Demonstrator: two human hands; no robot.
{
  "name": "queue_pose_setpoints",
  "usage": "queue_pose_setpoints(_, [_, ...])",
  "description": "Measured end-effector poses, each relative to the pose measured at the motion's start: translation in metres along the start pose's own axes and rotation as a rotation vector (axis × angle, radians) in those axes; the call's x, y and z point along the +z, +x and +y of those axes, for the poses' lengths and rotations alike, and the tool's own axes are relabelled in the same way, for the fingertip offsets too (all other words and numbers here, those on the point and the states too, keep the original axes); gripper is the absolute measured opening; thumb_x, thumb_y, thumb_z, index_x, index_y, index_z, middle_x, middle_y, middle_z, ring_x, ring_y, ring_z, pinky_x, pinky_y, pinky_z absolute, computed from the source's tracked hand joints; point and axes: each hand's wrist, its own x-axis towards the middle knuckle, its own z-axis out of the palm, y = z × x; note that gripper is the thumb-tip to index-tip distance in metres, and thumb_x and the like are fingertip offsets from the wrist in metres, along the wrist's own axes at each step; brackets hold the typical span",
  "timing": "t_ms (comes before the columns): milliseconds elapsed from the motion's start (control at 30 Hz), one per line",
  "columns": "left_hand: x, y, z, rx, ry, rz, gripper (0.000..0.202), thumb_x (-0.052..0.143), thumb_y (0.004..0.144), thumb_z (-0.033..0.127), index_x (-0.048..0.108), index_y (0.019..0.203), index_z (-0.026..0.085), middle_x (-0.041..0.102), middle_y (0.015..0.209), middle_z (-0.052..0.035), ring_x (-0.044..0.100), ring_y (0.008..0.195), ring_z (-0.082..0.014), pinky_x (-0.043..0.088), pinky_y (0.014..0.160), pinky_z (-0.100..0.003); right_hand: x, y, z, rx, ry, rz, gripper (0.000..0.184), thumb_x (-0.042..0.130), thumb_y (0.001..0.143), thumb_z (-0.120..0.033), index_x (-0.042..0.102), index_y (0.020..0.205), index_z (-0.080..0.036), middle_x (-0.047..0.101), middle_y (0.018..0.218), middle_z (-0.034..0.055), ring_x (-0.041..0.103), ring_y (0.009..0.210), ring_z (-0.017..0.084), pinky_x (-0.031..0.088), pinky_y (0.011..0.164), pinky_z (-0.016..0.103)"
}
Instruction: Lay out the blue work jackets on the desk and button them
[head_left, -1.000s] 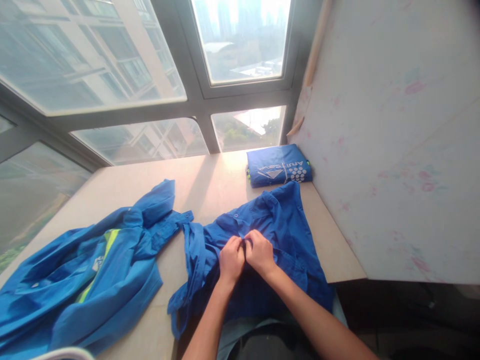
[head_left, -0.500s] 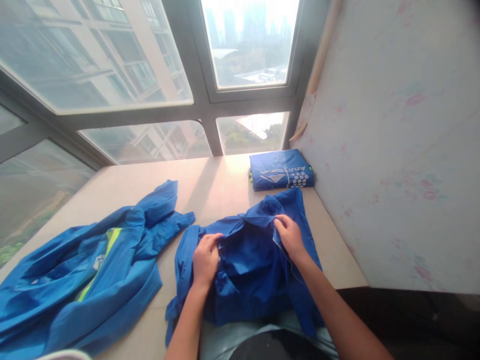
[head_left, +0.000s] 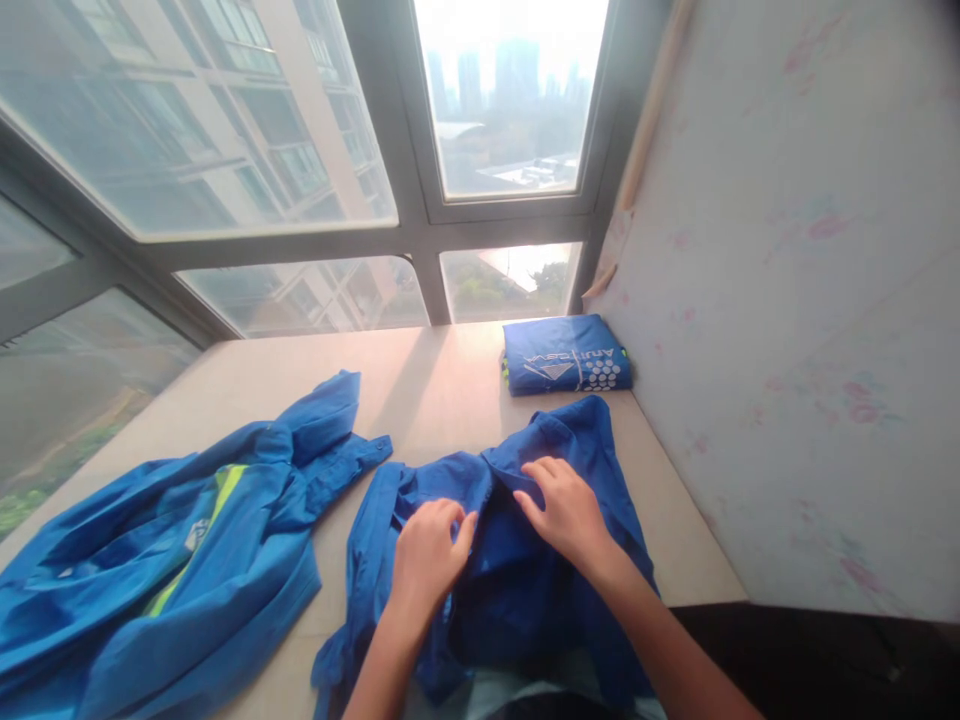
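A blue work shirt point(head_left: 525, 590) lies spread on the wooden table point(head_left: 435, 380) right in front of me, its lower part hanging over the near edge. My left hand point(head_left: 429, 553) rests on the shirt's left front, fingers curled down onto the cloth. My right hand point(head_left: 566, 508) lies flat on the shirt near the collar, fingers stretched out toward the left. Neither hand grips a fold that I can see.
A crumpled pile of blue garments with yellow-green stripes point(head_left: 165, 560) covers the table's left side. A neatly folded blue shirt with a white logo point(head_left: 566, 353) sits at the back right by the wall point(head_left: 787, 300). Large windows point(head_left: 300, 150) run behind the table.
My hands were pinched together at the shirt's front, then pulled apart holding its edges. They now lie closer together, resting on the cloth. The view has tilted up slightly.
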Motion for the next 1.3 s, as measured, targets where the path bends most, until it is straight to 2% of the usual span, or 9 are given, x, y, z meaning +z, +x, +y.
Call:
queue_pose_setpoints(133, [0.018, 0.027, 0.011, 0.081, -0.115, 0.116, 0.015, 0.056, 0.09, 0.027, 0.068, 0.097, 0.022, 0.071, 0.111, -0.0062, 0.063, 0.106, -0.0236, 0.047, 0.097, -0.038, 0.029, 0.028, -0.021, -0.04, -0.096, -0.077, 0.024, 0.064, 0.086, -0.024, 0.066, 0.109, -0.021, 0.067, 0.109, 0.0116, 0.059, 0.102, 0.028, 0.048, 0.084, 0.037])
queue_pose_setpoints(200, [0.029, 0.036, 0.012, 0.054, -0.128, 0.117, 0.021, 0.058, 0.088, 0.025, 0.067, 0.107, 0.021, 0.068, 0.12, -0.008, 0.061, 0.112, -0.0249, 0.046, 0.101, -0.04, 0.041, 0.036, -0.023, -0.013, -0.128, -0.134, 0.016, 0.059, 0.088, -0.018, 0.068, 0.101, -0.021, 0.069, 0.1, 0.0104, 0.062, 0.095, 0.025, 0.047, 0.079, 0.033])
queue_pose_setpoints(300, [0.042, 0.046, 0.013, 0.028, -0.101, 0.089, 0.034, 0.06, 0.086, 0.023, 0.064, 0.119, 0.019, 0.064, 0.129, -0.0101, 0.058, 0.12, -0.0262, 0.045, 0.102, -0.04, 0.048, 0.039, -0.019, 0.068, -0.047, -0.158, 0.022, 0.05, 0.095, -0.017, 0.071, 0.098, -0.023, 0.071, 0.094, 0.0057, 0.065, 0.084, 0.018, 0.045, 0.072, 0.026])
queue_pose_setpoints(500, [0.05, 0.049, 0.014, -0.006, -0.014, 0.045, 0.021, 0.052, 0.092, 0.025, 0.07, 0.103, 0.021, 0.072, 0.102, -0.0065, 0.065, 0.1, -0.0232, 0.048, 0.091, -0.036, 0.043, 0.028, -0.004, 0.097, 0.237, -0.075, 0.019, 0.055, 0.095, -0.021, 0.074, 0.098, -0.024, 0.073, 0.097, 0.0017, 0.066, 0.091, 0.017, 0.046, 0.08, 0.024])
queue_pose_setpoints(700, [0.053, 0.045, 0.014, -0.061, -0.097, -0.017, 0.029, 0.047, 0.094, 0.021, 0.072, 0.11, 0.023, 0.073, 0.107, -0.0057, 0.068, 0.098, -0.0219, 0.05, 0.085, -0.032, 0.052, 0.02, 0.003, 0.038, 0.335, -0.078, 0.017, 0.057, 0.093, -0.02, 0.074, 0.097, -0.022, 0.072, 0.091, 0.0025, 0.067, 0.089, 0.017, 0.047, 0.081, 0.025])
queue_pose_setpoints(833, [0.057, 0.046, 0.011, -0.08, -0.197, -0.027, 0.032, 0.046, 0.093, 0.017, 0.072, 0.112, 0.017, 0.073, 0.114, -0.0101, 0.066, 0.107, -0.0235, 0.049, 0.094, -0.034, 0.054, 0.02, 0.0, 0.027, 0.311, -0.048, 0.015, 0.059, 0.089, -0.018, 0.072, 0.094, -0.022, 0.071, 0.091, 0.0025, 0.066, 0.087, 0.017, 0.047, 0.078, 0.024])
queue_pose_setpoints(1000, [0.058, 0.048, 0.009, -0.031, -0.25, -0.018, 0.035, 0.045, 0.088, 0.01, 0.072, 0.109, 0.015, 0.073, 0.112, -0.0115, 0.066, 0.106, -0.0243, 0.049, 0.094, -0.036, 0.055, 0.015, -0.009, 0.005, 0.194, -0.028, 0.016, 0.054, 0.094, -0.021, 0.07, 0.092, -0.023, 0.069, 0.09, 0.0022, 0.064, 0.087, 0.017, 0.043, 0.074, 0.023])
queue_pose_setpoints(1167, [0.058, 0.046, 0.016, -0.017, -0.298, -0.007, 0.034, 0.043, 0.088, 0.011, 0.073, 0.104, 0.016, 0.074, 0.105, -0.0104, 0.067, 0.099, -0.0242, 0.05, 0.089, -0.037, 0.062, 0.009, -0.02, 0.061, 0.029, 0.014, 0.019, 0.046, 0.096, -0.019, 0.064, 0.089, -0.021, 0.067, 0.088, 0.0052, 0.061, 0.086, 0.018, 0.041, 0.072, 0.024])
queue_pose_setpoints(1300, [0.061, 0.04, 0.014, -0.014, -0.361, -0.007, 0.032, 0.043, 0.09, 0.017, 0.073, 0.101, 0.018, 0.074, 0.103, -0.0098, 0.067, 0.098, -0.0243, 0.05, 0.088, -0.037, 0.065, 0.007, -0.024, 0.184, -0.008, 0.008, 0.019, 0.044, 0.097, -0.02, 0.063, 0.094, -0.019, 0.068, 0.093, 0.0077, 0.063, 0.087, 0.019, 0.042, 0.071, 0.024])
